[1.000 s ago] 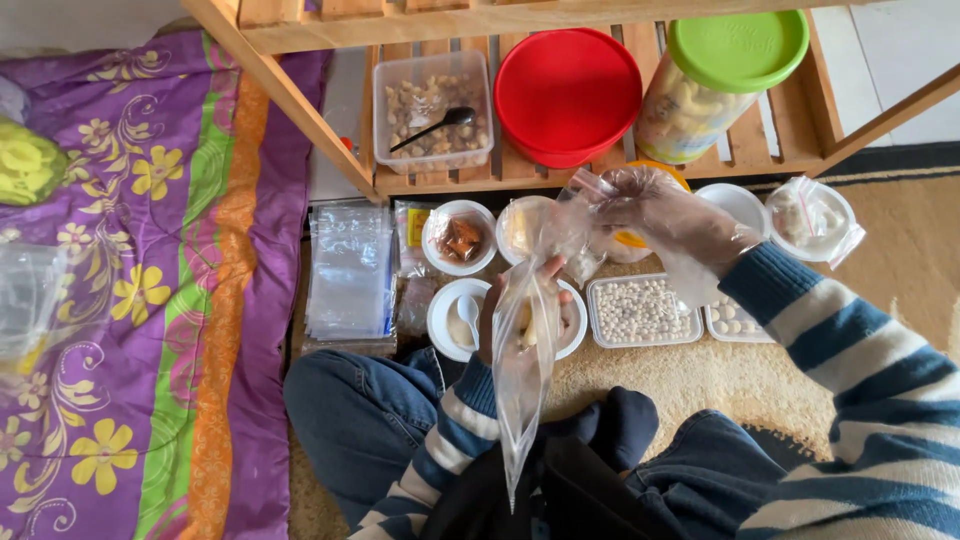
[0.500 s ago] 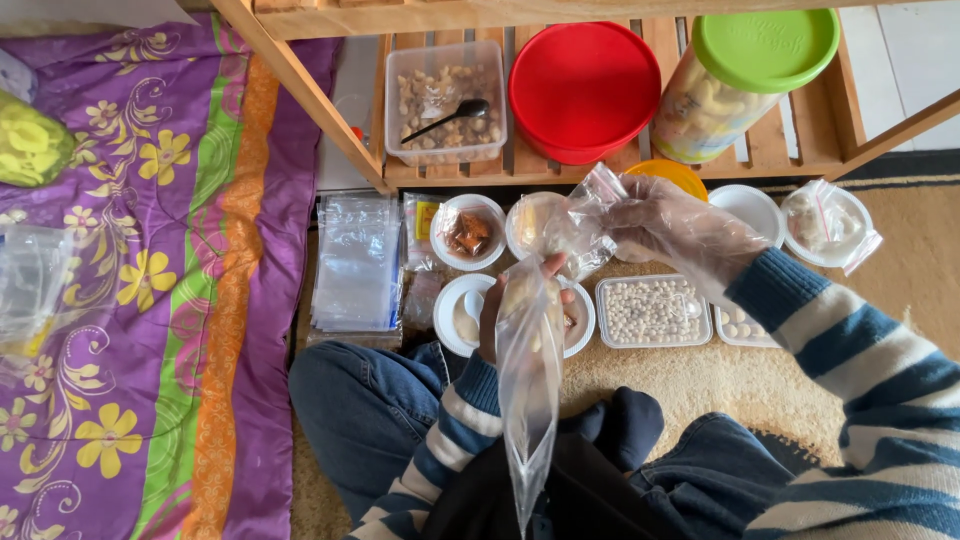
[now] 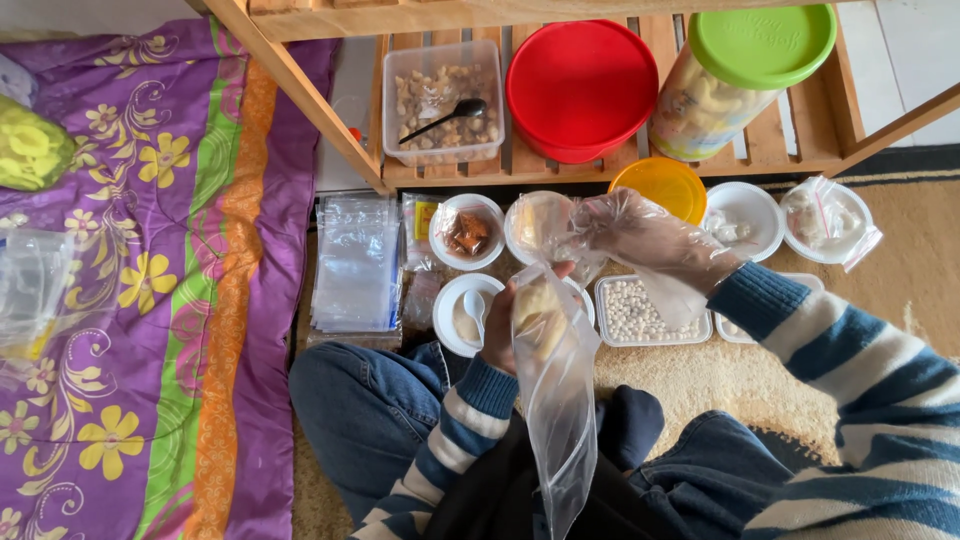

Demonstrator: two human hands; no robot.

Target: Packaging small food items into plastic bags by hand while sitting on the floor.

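Note:
My left hand (image 3: 503, 325) grips the upper part of a long clear plastic bag (image 3: 558, 400) that hangs down over my lap, with some pale food near its top. My right hand (image 3: 640, 240), inside a thin clear plastic glove, pinches the bag's open top edge just above the left hand. Under the hands lie a white bowl with a small white spoon (image 3: 466, 313) and a clear tray of small white balls (image 3: 640, 312).
A low wooden rack (image 3: 780, 140) holds a clear box of nuts with a black spoon (image 3: 440, 100), a red-lidded tub (image 3: 580, 85) and a green-lidded jar (image 3: 745, 70). Small bowls, an orange lid (image 3: 660, 187) and a stack of clear bags (image 3: 352, 262) lie on the rug. A purple floral quilt (image 3: 150, 280) lies left.
My right hand has come down and left toward the bag's mouth. The bag has swung slightly right and opened wider, and the orange lid behind the hand shows now.

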